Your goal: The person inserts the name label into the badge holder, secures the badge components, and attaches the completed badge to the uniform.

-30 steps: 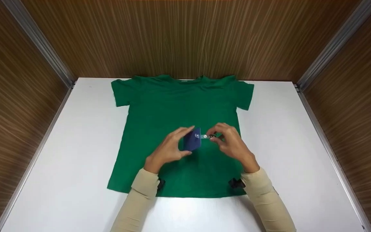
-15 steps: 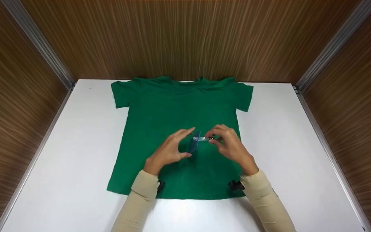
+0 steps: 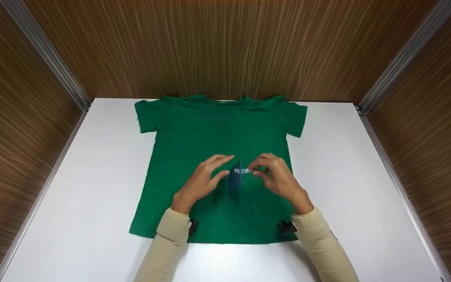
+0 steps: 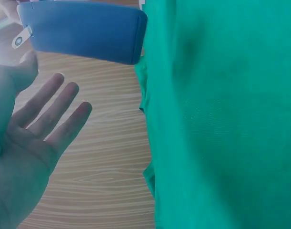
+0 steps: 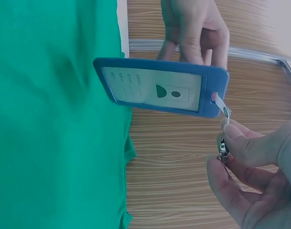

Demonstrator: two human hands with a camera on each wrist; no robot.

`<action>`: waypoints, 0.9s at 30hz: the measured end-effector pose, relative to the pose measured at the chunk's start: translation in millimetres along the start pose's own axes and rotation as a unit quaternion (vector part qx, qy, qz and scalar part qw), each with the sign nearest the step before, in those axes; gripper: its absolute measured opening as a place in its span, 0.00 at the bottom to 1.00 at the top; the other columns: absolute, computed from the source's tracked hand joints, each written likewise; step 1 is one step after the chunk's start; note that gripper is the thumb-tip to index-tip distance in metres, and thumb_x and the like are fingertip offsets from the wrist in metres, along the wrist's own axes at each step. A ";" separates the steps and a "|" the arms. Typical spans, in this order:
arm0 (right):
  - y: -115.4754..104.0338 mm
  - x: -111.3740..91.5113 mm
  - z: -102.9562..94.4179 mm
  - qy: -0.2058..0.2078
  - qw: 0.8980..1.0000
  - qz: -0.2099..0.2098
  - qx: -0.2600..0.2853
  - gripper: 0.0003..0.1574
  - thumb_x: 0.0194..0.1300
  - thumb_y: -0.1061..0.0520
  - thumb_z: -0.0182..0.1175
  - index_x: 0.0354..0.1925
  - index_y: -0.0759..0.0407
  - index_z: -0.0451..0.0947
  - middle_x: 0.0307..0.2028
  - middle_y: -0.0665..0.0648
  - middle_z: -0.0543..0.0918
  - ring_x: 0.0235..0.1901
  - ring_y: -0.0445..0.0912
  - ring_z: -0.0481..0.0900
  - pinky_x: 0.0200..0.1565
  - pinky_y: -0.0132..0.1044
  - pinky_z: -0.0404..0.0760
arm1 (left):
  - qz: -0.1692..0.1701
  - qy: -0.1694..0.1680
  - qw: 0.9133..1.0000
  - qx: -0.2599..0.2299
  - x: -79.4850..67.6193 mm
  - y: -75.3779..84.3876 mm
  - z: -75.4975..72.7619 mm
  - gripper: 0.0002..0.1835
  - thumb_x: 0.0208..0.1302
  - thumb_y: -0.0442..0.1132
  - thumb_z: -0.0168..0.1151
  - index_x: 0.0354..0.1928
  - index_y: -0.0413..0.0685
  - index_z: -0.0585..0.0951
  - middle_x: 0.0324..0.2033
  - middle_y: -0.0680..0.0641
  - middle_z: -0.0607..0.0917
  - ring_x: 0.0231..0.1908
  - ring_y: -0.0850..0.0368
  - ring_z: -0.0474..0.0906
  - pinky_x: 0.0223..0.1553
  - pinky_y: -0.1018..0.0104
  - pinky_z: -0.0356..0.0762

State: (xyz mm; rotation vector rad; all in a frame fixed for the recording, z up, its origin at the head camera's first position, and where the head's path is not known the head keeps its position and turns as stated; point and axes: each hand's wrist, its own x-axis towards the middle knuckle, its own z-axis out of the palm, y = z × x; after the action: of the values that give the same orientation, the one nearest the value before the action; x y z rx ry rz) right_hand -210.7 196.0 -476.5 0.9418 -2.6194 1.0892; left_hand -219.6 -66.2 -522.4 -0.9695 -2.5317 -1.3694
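Observation:
A blue ID badge holder hangs over a green T-shirt. In the right wrist view, a printed card shows in its window. A short snap strap joins the holder to a metal clip. The right hand pinches the clip end between thumb and fingers. Just left of the badge holder, the left hand has its fingers extended and its thumb apart from them. The left wrist view shows that hand holding nothing, with the holder's plain blue back beyond its thumb.
The T-shirt lies flat on a white table, its collar toward the back wall. Wood-grain panels enclose the back and both sides. Metal rails run along the corners. A dark strap piece sits by the right wrist.
The badge holder has turned nearly edge-on in the head view. The left hand, earlier around its edges, has drawn back slightly left and its thumb has moved up. The right hand keeps its pinch.

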 end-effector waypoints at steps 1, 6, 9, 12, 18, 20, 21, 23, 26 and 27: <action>-0.3 0.0 0.1 -0.002 1.000 0.002 0.002 0.08 0.66 0.69 0.67 0.41 0.61 0.88 0.40 0.58 0.86 0.43 0.50 0.83 0.40 0.40 0.88 | 0.006 0.006 1.000 -0.001 0.4 0.0 -0.3 0.25 0.76 0.40 0.60 0.72 0.50 0.75 0.63 0.43 0.81 0.64 0.49 0.79 0.66 0.52 0.77; -1.7 0.0 1.0 -0.010 1.000 0.006 0.009 0.08 0.66 0.69 0.67 0.41 0.61 0.88 0.41 0.59 0.86 0.44 0.51 0.84 0.41 0.41 0.89 | 0.035 0.021 0.999 -0.003 1.0 1.7 -1.4 0.24 0.74 0.39 0.62 0.70 0.50 0.77 0.60 0.43 0.82 0.61 0.49 0.81 0.63 0.53 0.80; -2.1 -0.1 1.6 -0.012 1.000 0.004 0.010 0.08 0.66 0.69 0.67 0.41 0.61 0.88 0.41 0.59 0.86 0.43 0.52 0.84 0.41 0.42 0.89 | 0.051 0.023 0.998 -0.006 1.8 2.7 -1.3 0.22 0.74 0.39 0.62 0.67 0.50 0.80 0.59 0.43 0.83 0.60 0.49 0.81 0.61 0.55 0.81; -2.5 -0.3 2.3 -0.011 1.000 0.002 0.010 0.08 0.65 0.69 0.67 0.41 0.61 0.88 0.41 0.59 0.86 0.43 0.51 0.84 0.40 0.42 0.89 | 0.066 0.025 0.997 -0.008 2.7 3.5 -0.5 0.18 0.74 0.39 0.61 0.63 0.47 0.83 0.57 0.43 0.84 0.58 0.50 0.82 0.60 0.56 0.82; -2.5 0.3 4.7 -0.016 1.000 -0.001 0.011 0.08 0.65 0.69 0.67 0.41 0.60 0.88 0.41 0.59 0.86 0.43 0.51 0.84 0.41 0.42 0.89 | 0.082 0.032 0.996 -0.002 2.7 6.8 -0.6 0.15 0.74 0.41 0.61 0.56 0.45 0.87 0.54 0.42 0.85 0.55 0.50 0.83 0.56 0.60 0.83; -3.0 0.3 5.3 -0.019 1.000 0.001 0.010 0.08 0.65 0.68 0.67 0.41 0.60 0.88 0.41 0.58 0.86 0.43 0.50 0.84 0.40 0.41 0.88 | 0.083 0.033 0.996 -0.004 2.4 7.8 -0.6 0.15 0.74 0.41 0.61 0.55 0.45 0.88 0.54 0.42 0.85 0.54 0.49 0.83 0.56 0.61 0.83; -2.8 0.2 5.8 -0.019 1.000 0.000 0.008 0.08 0.66 0.68 0.67 0.41 0.59 0.88 0.41 0.58 0.86 0.43 0.51 0.84 0.40 0.41 0.88 | 0.085 0.033 0.996 -0.006 2.3 8.2 -0.5 0.15 0.73 0.40 0.61 0.55 0.45 0.88 0.54 0.42 0.85 0.54 0.49 0.83 0.56 0.61 0.83; -3.4 0.2 6.3 -0.021 1.000 0.002 0.007 0.08 0.66 0.68 0.67 0.41 0.59 0.88 0.41 0.58 0.86 0.43 0.51 0.84 0.40 0.41 0.88 | 0.087 0.032 0.996 -0.012 2.1 8.8 -0.3 0.14 0.73 0.40 0.61 0.54 0.45 0.88 0.54 0.41 0.85 0.54 0.47 0.83 0.56 0.61 0.83; -3.8 -0.2 6.7 -0.024 1.000 0.004 0.006 0.08 0.66 0.68 0.67 0.41 0.58 0.88 0.41 0.57 0.86 0.43 0.51 0.84 0.40 0.42 0.88 | 0.091 0.031 0.995 -0.016 2.3 9.8 0.8 0.13 0.73 0.39 0.62 0.51 0.43 0.89 0.53 0.40 0.85 0.52 0.45 0.83 0.55 0.61 0.84; -3.8 -0.4 6.9 -0.024 1.000 0.003 0.006 0.08 0.66 0.68 0.67 0.41 0.58 0.88 0.41 0.57 0.86 0.43 0.51 0.84 0.41 0.42 0.88 | 0.092 0.030 0.995 -0.016 2.5 10.2 1.3 0.13 0.73 0.39 0.62 0.50 0.43 0.90 0.53 0.40 0.85 0.52 0.44 0.83 0.55 0.61 0.84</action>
State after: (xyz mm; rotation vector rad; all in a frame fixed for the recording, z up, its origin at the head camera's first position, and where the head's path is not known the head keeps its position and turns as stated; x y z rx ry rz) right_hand -207.4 189.5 -479.4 0.9761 -2.6588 1.0994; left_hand -215.5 -60.0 -514.9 -1.1170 -2.3185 -1.3667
